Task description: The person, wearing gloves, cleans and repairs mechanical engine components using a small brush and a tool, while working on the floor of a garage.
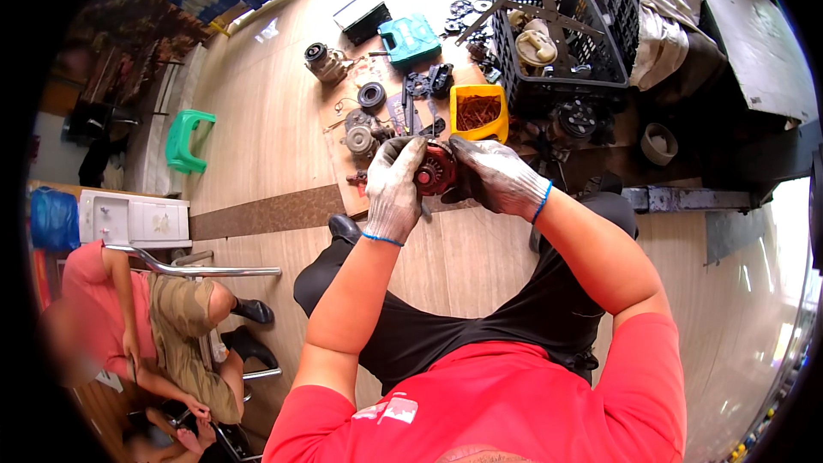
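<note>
My left hand (pixel 394 184), in a dirty white glove with a blue cuff, grips the left side of a dark red round part with a toothed hub (pixel 433 170). My right hand (pixel 506 176), gloved the same way, holds that part from the right, its fingertips partly hidden behind it. Just beyond my hands are a round silver component (pixel 360 141), a black rubber-like ring (pixel 371 95), dark tools and small pieces on a cardboard sheet (pixel 339 189), and a yellow bin (pixel 478 110) of rusty copper-coloured bits.
A black crate (pixel 600 51), teal case (pixel 410 39) and metal housing (pixel 326 63) stand farther back. A green stool (pixel 184 141), white water dispenser (pixel 133 219) and seated person (pixel 184 317) are at left. A dark bench with a pale top (pixel 754 51) is at right.
</note>
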The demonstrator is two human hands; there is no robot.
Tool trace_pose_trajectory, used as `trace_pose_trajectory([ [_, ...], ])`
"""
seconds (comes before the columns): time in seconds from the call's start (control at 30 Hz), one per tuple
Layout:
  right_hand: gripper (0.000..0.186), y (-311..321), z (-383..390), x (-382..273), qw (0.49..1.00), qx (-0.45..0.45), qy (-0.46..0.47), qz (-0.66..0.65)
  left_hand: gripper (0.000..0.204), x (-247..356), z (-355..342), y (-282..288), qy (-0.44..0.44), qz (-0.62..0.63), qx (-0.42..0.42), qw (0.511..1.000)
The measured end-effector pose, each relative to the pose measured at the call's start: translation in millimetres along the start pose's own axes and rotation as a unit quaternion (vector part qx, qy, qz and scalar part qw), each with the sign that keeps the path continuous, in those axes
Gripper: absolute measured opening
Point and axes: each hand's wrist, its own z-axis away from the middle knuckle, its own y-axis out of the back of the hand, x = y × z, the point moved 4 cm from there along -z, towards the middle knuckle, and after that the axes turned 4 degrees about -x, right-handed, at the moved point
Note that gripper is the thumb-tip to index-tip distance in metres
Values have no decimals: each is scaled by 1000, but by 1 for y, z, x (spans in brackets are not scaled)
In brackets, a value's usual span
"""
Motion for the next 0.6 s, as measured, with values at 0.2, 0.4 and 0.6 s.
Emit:
trace_pose_trajectory([
  [0.2,44,3,-3,9,997,33,-7,-69,29,-13,-6,8,36,75,37,996],
  [0.4,58,9,-18,10,995,21,29,-91,33,-16,-4,1,26,152,-15,988],
  [0.6,52,23,-19,14,991,58,80,92,38,-5,7,-9,20,-16,-71,997],
])
